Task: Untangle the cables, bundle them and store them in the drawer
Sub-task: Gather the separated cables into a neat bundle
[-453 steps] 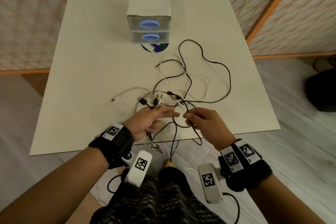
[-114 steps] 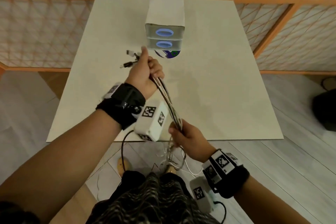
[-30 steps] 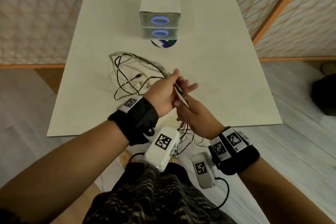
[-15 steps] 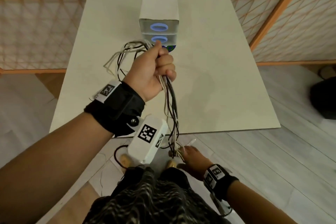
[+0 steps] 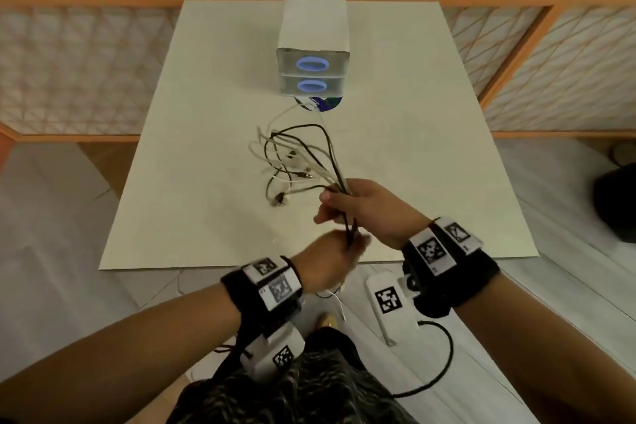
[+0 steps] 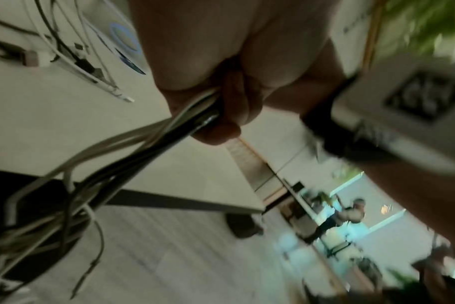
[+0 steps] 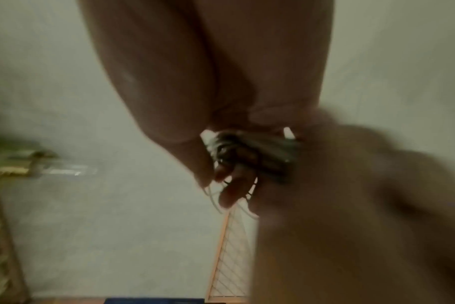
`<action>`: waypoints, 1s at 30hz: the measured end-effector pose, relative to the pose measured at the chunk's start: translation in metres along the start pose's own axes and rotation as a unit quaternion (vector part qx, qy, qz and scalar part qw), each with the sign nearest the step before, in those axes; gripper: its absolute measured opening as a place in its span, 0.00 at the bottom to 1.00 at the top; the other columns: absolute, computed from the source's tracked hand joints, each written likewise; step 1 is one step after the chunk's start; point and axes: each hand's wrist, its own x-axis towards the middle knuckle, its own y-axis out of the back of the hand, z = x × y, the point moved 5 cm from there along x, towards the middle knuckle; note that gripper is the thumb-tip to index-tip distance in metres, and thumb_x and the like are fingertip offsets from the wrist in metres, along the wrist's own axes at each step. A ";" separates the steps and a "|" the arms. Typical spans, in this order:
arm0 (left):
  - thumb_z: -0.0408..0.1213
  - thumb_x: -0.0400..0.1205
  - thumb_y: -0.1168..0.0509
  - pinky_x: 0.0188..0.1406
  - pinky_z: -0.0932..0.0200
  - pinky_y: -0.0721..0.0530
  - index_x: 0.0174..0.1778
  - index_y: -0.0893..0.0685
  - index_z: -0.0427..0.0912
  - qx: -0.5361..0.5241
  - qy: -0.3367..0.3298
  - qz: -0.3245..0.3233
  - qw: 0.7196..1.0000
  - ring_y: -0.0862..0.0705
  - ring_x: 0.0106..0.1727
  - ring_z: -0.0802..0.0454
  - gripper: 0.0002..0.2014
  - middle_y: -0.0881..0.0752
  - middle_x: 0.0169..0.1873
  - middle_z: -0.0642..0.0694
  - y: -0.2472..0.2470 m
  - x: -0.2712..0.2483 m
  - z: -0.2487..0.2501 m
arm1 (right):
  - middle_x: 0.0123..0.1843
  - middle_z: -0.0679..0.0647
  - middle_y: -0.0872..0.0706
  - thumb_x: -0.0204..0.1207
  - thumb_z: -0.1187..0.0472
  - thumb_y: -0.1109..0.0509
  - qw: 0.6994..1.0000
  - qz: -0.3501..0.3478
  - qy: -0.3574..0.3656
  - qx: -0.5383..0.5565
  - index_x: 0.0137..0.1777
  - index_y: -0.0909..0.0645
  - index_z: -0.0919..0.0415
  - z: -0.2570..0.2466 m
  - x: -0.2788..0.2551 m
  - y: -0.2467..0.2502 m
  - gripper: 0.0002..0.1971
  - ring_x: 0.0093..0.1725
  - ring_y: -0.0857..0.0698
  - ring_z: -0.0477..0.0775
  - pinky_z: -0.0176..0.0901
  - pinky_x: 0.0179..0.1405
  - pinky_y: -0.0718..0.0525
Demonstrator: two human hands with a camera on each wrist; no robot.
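Observation:
A bundle of black and white cables [image 5: 339, 182] runs through both my hands above the front of the table. My right hand [image 5: 337, 203] grips the bundle from the right, and its loose loops and plugs [image 5: 292, 158] lie on the table beyond. My left hand [image 5: 347, 244], blurred, holds the same strands just below, near the table's front edge; thin tails hang under it. In the left wrist view curled fingers clamp the cables [image 6: 153, 131]. In the blurred right wrist view the strands [image 7: 247, 150] sit between fingers. The small drawer unit [image 5: 313, 58] stands at the back, both drawers closed.
The white table [image 5: 430, 165] is bare right of the cables. A round blue and white disc [image 5: 320, 103] lies in front of the drawer unit. Orange lattice fencing [image 5: 550, 62] surrounds the table. A dark object [image 5: 616, 203] sits on the floor at the right.
My left hand has come down from near the drawer unit to the table's front edge. My right hand has risen from below the table to grip the bundle. The loops now lie on the table.

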 end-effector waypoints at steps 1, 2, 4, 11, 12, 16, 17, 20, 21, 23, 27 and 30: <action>0.41 0.87 0.48 0.40 0.52 0.27 0.29 0.33 0.47 0.043 0.013 -0.032 0.998 0.27 0.33 0.47 0.18 0.26 0.30 0.43 -0.007 -0.001 -0.007 | 0.35 0.55 0.15 0.80 0.60 0.35 1.000 0.016 0.009 -0.007 0.41 0.23 0.62 -0.006 0.004 -0.002 0.07 0.38 0.15 0.53 0.43 0.45 0.20; 0.38 0.87 0.47 0.41 0.54 0.29 0.28 0.35 0.48 0.052 0.032 -0.064 0.996 0.28 0.33 0.49 0.19 0.27 0.30 0.45 -0.014 -0.004 -0.018 | 0.32 0.53 0.19 0.80 0.63 0.35 1.000 0.024 0.011 0.007 0.39 0.24 0.62 -0.012 0.009 -0.002 0.08 0.35 0.17 0.52 0.44 0.45 0.19; 0.34 0.86 0.48 0.39 0.55 0.31 0.28 0.36 0.45 0.047 0.049 -0.118 0.991 0.30 0.32 0.49 0.18 0.29 0.29 0.43 -0.024 -0.006 -0.040 | 0.26 0.50 0.25 0.81 0.63 0.36 0.998 0.021 0.015 0.054 0.34 0.27 0.60 -0.026 0.013 0.000 0.13 0.27 0.24 0.49 0.42 0.36 0.20; 0.64 0.58 0.25 0.67 0.45 0.23 0.58 0.24 0.43 -0.056 -0.007 -0.193 0.980 0.19 0.62 0.44 0.39 0.17 0.59 0.42 0.025 0.007 -0.041 | 0.28 0.51 0.35 0.84 0.62 0.42 0.997 0.023 0.068 -0.004 0.43 0.29 0.59 -0.026 -0.001 0.004 0.07 0.27 0.35 0.47 0.41 0.31 0.32; 0.63 0.55 0.22 0.68 0.47 0.24 0.59 0.23 0.43 -0.181 -0.009 -0.173 0.968 0.17 0.61 0.48 0.42 0.15 0.57 0.45 0.042 0.012 -0.031 | 0.29 0.51 0.33 0.84 0.62 0.42 0.996 0.025 0.079 -0.043 0.41 0.29 0.57 -0.019 -0.003 0.002 0.08 0.28 0.33 0.48 0.43 0.32 0.30; 0.53 0.64 0.23 0.55 0.51 0.15 0.56 0.20 0.35 -0.526 -0.018 -0.107 0.844 0.12 0.45 0.51 0.31 0.12 0.43 0.46 0.099 0.032 0.012 | 0.32 0.48 0.30 0.84 0.62 0.45 0.988 -0.004 0.071 -0.136 0.42 0.30 0.50 0.022 -0.006 -0.019 0.09 0.33 0.30 0.49 0.47 0.38 0.26; 0.50 0.68 0.25 0.48 0.55 0.13 0.51 0.21 0.37 -0.542 -0.013 -0.091 0.835 0.14 0.36 0.54 0.24 0.15 0.36 0.49 0.102 0.035 0.021 | 0.33 0.48 0.30 0.83 0.63 0.45 0.987 -0.007 0.064 -0.146 0.41 0.31 0.49 0.031 -0.006 -0.021 0.10 0.34 0.30 0.49 0.47 0.39 0.26; 0.44 0.85 0.41 0.23 0.66 0.28 0.38 0.27 0.44 -0.474 -0.004 -0.002 0.881 0.37 0.16 0.61 0.11 0.34 0.19 0.56 0.093 0.043 0.031 | 0.38 0.47 0.24 0.81 0.61 0.41 0.985 -0.031 0.040 -0.163 0.46 0.27 0.50 0.048 -0.008 -0.018 0.05 0.39 0.24 0.50 0.46 0.46 0.24; 0.43 0.87 0.47 0.20 0.66 0.33 0.36 0.30 0.45 -0.440 -0.012 0.034 0.897 0.40 0.15 0.60 0.14 0.36 0.18 0.56 0.088 0.044 0.029 | 0.43 0.48 0.20 0.78 0.59 0.39 0.991 -0.034 0.022 -0.130 0.51 0.25 0.51 0.051 -0.009 -0.013 0.05 0.45 0.20 0.50 0.45 0.52 0.23; 0.42 0.88 0.50 0.17 0.66 0.36 0.35 0.31 0.45 -0.353 -0.047 0.090 0.930 0.39 0.16 0.59 0.15 0.35 0.18 0.55 0.075 0.040 0.022 | 0.53 0.52 0.17 0.73 0.54 0.40 0.999 -0.021 -0.007 0.041 0.60 0.24 0.56 0.050 -0.008 -0.002 0.16 0.59 0.20 0.53 0.50 0.66 0.28; 0.43 0.88 0.49 0.23 0.60 0.30 0.40 0.29 0.54 -0.128 -0.095 0.099 0.982 0.32 0.21 0.57 0.11 0.29 0.24 0.52 0.030 0.025 -0.004 | 0.49 0.58 0.15 0.82 0.48 0.45 0.978 0.038 -0.011 0.206 0.54 0.22 0.63 0.026 0.000 0.014 0.18 0.51 0.17 0.55 0.50 0.56 0.23; 0.43 0.88 0.50 0.30 0.57 0.30 0.39 0.32 0.56 -0.036 -0.100 0.051 0.993 0.32 0.25 0.55 0.11 0.28 0.27 0.52 0.009 0.021 -0.023 | 0.38 0.56 0.17 0.84 0.56 0.44 0.981 0.098 -0.019 0.165 0.50 0.21 0.63 0.017 0.003 0.018 0.13 0.41 0.17 0.54 0.46 0.45 0.22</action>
